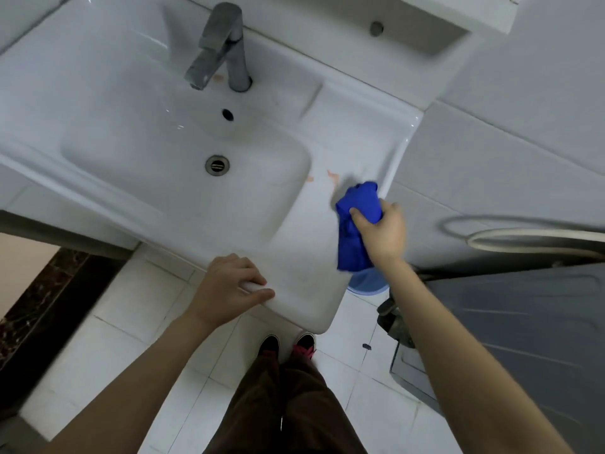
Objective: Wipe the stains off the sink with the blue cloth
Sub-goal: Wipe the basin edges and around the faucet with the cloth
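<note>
R hand point(381, 229) grips the bunched blue cloth point(357, 221) on the sink point(131, 103) right ledge, orange stains point(332, 175) just beyond twd the basin, R far nearer, while L hand point(229, 283) clasps the front edge.

Bright blue cloth point(358, 204), glossy white sink point(131, 132), orangey-pink stains point(332, 175) at its 3 o'clock, grey tap point(226, 44), dark speckled marble strip point(42, 299) at 8.

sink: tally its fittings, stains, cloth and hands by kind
faucet: 1
drain: 1
overflow hole: 1
cloth: 1
hands (left hand, right hand): 2
plain orange stains: 3
total: 9
</note>
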Available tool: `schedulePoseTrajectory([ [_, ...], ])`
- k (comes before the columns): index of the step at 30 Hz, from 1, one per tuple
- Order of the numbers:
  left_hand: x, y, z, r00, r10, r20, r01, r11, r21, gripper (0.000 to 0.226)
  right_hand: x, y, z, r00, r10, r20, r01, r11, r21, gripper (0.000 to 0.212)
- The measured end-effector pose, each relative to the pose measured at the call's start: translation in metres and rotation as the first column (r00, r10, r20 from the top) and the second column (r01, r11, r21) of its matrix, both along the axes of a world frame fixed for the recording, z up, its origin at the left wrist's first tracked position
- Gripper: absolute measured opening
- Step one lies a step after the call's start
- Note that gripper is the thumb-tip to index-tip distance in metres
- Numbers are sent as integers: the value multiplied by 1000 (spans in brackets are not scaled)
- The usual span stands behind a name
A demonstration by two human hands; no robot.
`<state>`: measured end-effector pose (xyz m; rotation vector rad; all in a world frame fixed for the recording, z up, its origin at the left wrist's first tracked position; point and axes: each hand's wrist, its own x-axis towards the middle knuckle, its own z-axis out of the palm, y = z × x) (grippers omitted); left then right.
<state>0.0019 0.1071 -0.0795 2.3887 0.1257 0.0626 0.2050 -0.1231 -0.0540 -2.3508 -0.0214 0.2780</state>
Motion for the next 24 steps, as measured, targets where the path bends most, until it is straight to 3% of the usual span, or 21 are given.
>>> schedulePoseTrajectory([
  [4,-5,6,1,984,170,58,-179,965,192,40,-56,-2,14,988,108,-113,-117,991,-68,31],
  [7,-9,17,-2,967,240,80,-250,956,150,37,-34,1,38,986,30,-163,-10,992,123,43],
  [11,-5,18,-8,966,250,61,-255,960,115,34,35,29,61,999,46,-12,-41,960,278,36],
  [14,-4,20,-14,963,257,83,-265,957,118,33,97,61,45,980,160,118,-173,979,107,32],
  [18,-5,17,-21,954,279,113,-294,945,144,32,111,91,-11,941,336,30,-322,921,-220,36],
  [21,-3,15,-17,952,295,87,-305,941,146,31,59,97,-21,872,487,-46,-483,842,-241,42],
  [24,-3,13,-12,951,302,66,-309,942,129,30,-8,84,-15,676,721,-150,-734,643,-219,49],
])
